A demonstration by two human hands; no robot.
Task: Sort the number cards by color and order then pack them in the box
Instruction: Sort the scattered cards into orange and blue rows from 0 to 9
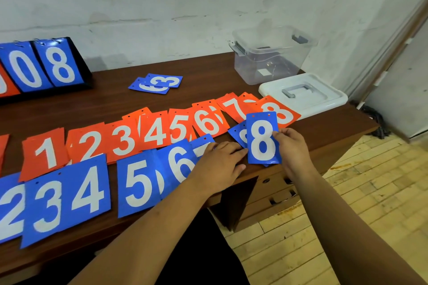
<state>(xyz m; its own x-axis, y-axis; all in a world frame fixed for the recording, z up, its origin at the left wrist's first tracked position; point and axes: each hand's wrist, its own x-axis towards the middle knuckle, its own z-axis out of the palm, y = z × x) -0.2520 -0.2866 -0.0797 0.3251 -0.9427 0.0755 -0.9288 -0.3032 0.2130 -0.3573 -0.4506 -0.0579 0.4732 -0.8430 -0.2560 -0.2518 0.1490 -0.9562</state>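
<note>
Orange number cards lie in a row from 1 to 8 across the dark wooden table. In front of them runs a row of blue number cards from 2 to 7. My right hand pinches a blue 8 card by its right edge and holds it upright above the table's right end; another blue card peeks out behind it. My left hand rests on the blue 7 card, its fingertips near the 8's left edge. The clear plastic box stands open at the back right.
The box's white lid lies beside the orange 8. Two loose blue cards sit mid-table. A flip scoreboard showing 0 and 8 stands at the back left. The table's right edge drops to a wooden floor.
</note>
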